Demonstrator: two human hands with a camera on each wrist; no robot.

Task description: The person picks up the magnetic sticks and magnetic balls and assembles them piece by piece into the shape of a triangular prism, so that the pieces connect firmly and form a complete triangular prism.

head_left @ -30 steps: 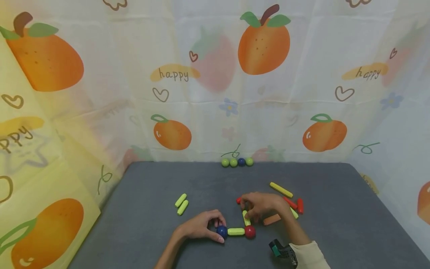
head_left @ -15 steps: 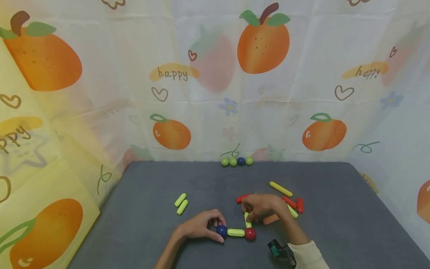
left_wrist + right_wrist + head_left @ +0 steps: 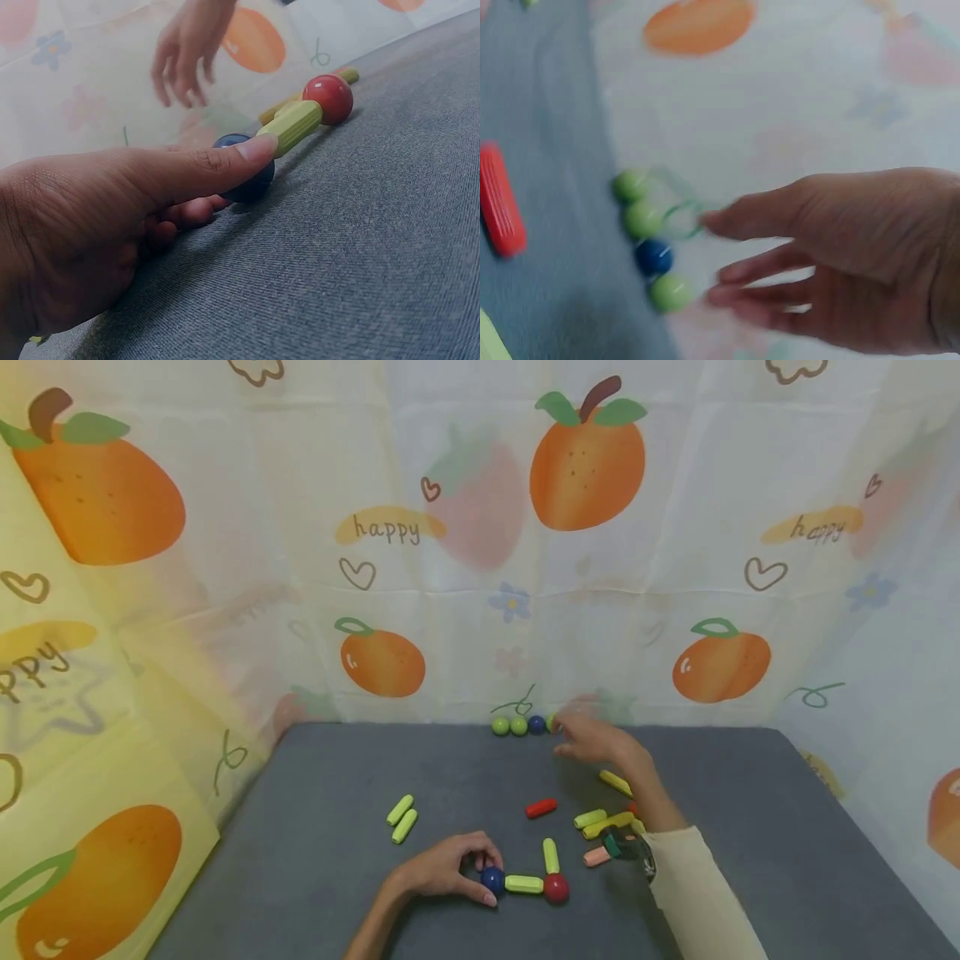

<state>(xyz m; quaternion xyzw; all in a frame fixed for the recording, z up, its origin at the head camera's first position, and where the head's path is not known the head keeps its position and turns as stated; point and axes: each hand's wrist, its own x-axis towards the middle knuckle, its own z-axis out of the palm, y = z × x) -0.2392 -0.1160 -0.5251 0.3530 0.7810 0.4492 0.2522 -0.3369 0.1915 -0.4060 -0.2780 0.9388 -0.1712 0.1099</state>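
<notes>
My left hand (image 3: 448, 868) pinches a blue ball (image 3: 492, 881) between thumb and fingers, low on the table. From that ball a yellow-green ribbed stick (image 3: 523, 884) runs right to a red ball (image 3: 556, 887). A second yellow-green stick (image 3: 551, 856) points away from the red ball. At the table's back edge, my right hand (image 3: 596, 739) is held beside a row of green balls (image 3: 518, 727) with a dark blue ball (image 3: 536, 725) among them. The right wrist view shows its thumb and fingers apart, nothing between them, near the end green ball (image 3: 669, 292).
A red stick (image 3: 541, 808) lies mid-table. Right of it are yellow sticks (image 3: 608, 824) and a pinkish stick (image 3: 596, 857), partly covered by the right forearm. Two yellow-green sticks (image 3: 402, 820) lie at left. A fruit-print cloth (image 3: 465, 652) hangs behind the grey table.
My right hand has left the upright-pointing yellow-green stick and moved away to the back edge by the row of balls. The left hand keeps its hold on the blue ball.
</notes>
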